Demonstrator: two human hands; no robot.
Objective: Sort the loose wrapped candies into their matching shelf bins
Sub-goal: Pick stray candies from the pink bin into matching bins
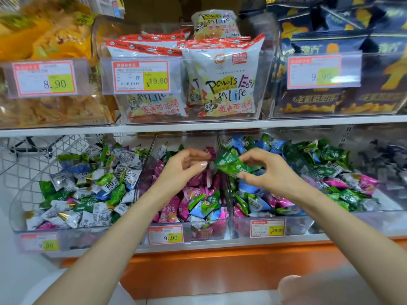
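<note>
Head view: green candies [233,165] are pinched by the right hand [268,170] over the right edge of the middle bin [198,234]; the left hand [185,168] is curled loosely, empty. Mixed colours are seen throughout; most sorting is judged undone.

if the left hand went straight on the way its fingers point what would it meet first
Probably the green candies pinched in the right hand: the left hand points its fingers at them across a small gap. Depth is unclear from one view.
</note>
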